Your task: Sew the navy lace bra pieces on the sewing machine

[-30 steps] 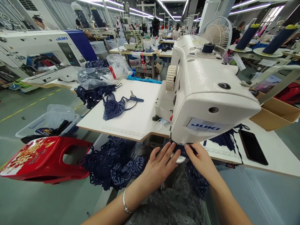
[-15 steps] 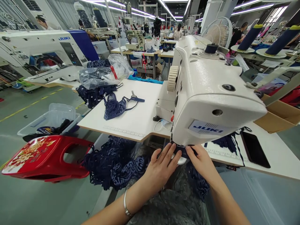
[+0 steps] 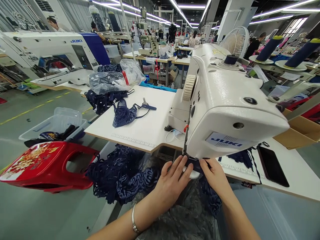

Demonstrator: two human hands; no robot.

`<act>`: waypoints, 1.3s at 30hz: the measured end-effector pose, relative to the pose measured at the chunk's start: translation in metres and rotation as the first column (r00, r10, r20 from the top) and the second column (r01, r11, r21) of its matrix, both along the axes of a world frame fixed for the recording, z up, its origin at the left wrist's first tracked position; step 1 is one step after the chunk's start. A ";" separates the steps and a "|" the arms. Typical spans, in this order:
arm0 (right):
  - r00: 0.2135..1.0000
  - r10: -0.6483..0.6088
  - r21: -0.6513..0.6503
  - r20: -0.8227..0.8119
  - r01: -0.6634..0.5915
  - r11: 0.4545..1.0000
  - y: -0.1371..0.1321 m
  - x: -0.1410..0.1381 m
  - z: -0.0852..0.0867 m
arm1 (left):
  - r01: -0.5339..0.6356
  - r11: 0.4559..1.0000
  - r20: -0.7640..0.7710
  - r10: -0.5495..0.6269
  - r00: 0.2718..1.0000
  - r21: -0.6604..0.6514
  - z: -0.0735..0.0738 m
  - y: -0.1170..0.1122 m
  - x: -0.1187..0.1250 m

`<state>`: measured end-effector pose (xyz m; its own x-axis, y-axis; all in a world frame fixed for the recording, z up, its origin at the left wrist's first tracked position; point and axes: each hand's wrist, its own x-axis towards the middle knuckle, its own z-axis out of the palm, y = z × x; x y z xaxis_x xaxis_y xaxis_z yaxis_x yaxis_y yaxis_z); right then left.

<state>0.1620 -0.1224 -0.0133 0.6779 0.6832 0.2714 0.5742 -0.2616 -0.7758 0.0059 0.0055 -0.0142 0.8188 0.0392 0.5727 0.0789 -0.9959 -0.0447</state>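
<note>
A white sewing machine [image 3: 232,110] stands before me, its head over a dark navy strip of fabric [image 3: 193,164]. My left hand [image 3: 171,181] lies with fingers extended on the strip's left side, fingertips close to the needle area. At the right end, my right hand [image 3: 215,175] pinches the strip between thumb and fingers. A navy lace piece [image 3: 211,196] hangs below my right hand, apparently part of the same garment. The needle itself cannot be made out. On the white table [image 3: 160,100] to the left lies a navy lace bra [image 3: 125,115].
Navy lace pieces [image 3: 122,176] are heaped below the table's left edge, beside a red plastic stool [image 3: 47,166]. A phone [image 3: 273,166] and navy straps [image 3: 241,160] lie at right. Plastic-bagged items [image 3: 107,81] sit at the far left corner; a cardboard box [image 3: 297,133] stands right.
The view has shifted slightly, so the machine appears a little lower and to the right. Both hands stay on the fabric at the machine, with little visible movement.
</note>
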 end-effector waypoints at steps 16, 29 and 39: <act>0.983 -0.010 0.101 -0.182 0.029 0.994 -0.016 -0.002 -0.018 | 0.023 1.000 -0.026 -0.023 0.999 -0.012 0.005 -0.001 0.003; 0.979 0.088 -0.182 -0.182 -0.121 0.976 -0.086 0.022 -0.026 | 0.084 0.982 0.200 -0.049 0.979 -0.169 0.015 0.009 -0.008; 0.965 0.153 -0.047 0.211 -0.147 0.988 -0.010 -0.026 0.035 | -0.213 0.976 0.351 0.213 0.912 -0.037 0.020 0.066 -0.019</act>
<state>0.1358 -0.1319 0.0213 0.4958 0.7828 0.3760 0.7601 -0.1817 -0.6239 -0.0130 0.0711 0.0056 0.5378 0.1886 0.8217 0.3001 -0.9536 0.0224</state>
